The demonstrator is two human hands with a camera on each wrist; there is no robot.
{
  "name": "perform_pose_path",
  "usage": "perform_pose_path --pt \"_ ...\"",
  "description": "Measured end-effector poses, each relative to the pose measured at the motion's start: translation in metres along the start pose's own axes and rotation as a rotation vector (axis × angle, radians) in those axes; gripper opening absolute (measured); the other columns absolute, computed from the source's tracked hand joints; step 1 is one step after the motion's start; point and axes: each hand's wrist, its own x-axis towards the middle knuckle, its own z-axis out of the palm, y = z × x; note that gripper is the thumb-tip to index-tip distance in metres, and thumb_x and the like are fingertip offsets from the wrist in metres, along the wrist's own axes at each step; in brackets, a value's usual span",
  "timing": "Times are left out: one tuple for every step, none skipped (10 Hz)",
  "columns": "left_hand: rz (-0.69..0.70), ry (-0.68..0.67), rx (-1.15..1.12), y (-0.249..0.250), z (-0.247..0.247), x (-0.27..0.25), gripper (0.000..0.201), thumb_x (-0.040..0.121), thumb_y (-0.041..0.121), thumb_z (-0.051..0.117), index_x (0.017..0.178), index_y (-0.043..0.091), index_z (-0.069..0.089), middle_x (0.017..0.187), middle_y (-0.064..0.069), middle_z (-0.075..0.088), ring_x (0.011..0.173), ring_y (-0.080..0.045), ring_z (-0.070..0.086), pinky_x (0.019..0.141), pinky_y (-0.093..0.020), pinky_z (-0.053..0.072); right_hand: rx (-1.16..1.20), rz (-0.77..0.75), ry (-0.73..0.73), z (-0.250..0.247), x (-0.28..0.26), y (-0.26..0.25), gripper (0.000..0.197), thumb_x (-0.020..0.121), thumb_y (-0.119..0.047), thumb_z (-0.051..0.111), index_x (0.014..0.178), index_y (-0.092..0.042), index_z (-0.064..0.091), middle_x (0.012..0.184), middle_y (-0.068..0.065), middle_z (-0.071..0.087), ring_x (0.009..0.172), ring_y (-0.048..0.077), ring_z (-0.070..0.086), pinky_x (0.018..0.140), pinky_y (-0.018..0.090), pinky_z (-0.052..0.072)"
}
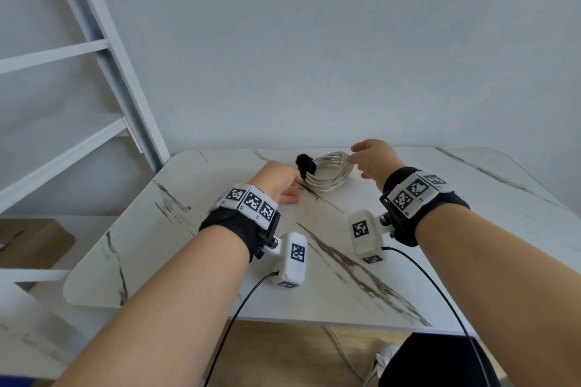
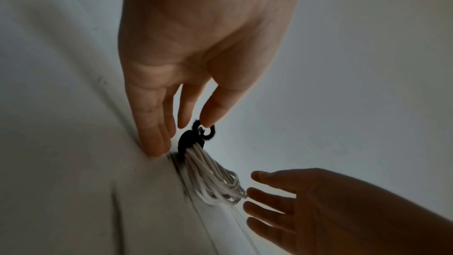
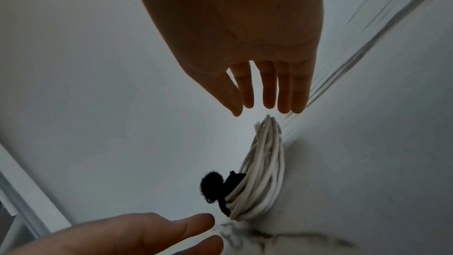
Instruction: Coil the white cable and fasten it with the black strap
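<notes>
- The white cable (image 1: 330, 170) lies coiled in several loops on the marble-patterned counter (image 1: 440, 261), toward its far edge, close to the wall (image 1: 314, 41).
- A black strap (image 1: 305, 165) is wrapped round the loops at the coil's left end; a fuzzy free end of it curls up above the bundle — seen as a small hook shape in the left wrist view (image 2: 204, 131).
- The left hand (image 1: 278, 181) sits just left of the strap end of the coil. Its grip is loose and open: fingers (image 2: 154, 137) long and nearly straight, the lowest fingertip down at the counter beside the strap, and another fingertip at the strap's curled end. Whether that tip truly touches the strap, I cannot tell.
- The right hand (image 1: 374, 160) is raised over the coil's right end, fingers (image 3: 269, 92) straight and side by side, pointing down at the loops — its grip is open and has hold of nothing; the fingertips stand just off the cable.
- Both wrists carry black bands with white marker blocks (image 1: 251, 201), and a white camera unit (image 1: 292, 258) with a black lead hangs below each.
- A white ladder-like frame (image 1: 103, 50) leans at the left against the wall.
- A brown cardboard box (image 1: 34, 242) sits low on the left, beside the counter.
</notes>
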Motion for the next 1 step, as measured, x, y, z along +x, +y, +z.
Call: perform_pose_path --pt "0.053 0.06 0.118 0.0012 -0.001 0.0025 0.01 0.092 0.004 0.052 0.083 0.009 0.053 0.084 -0.008 0.051 0.085 -0.028 0.056 0.08 -0.037 0.054 -0.084 -0.022 0.023 -0.0027 -0.0073 -0.0042 0.036 0.09 -0.007 0.059 0.126 -0.004 0.058 0.108 0.011 0.06 0.096 0.023 0.055 0.093 0.037 0.049"
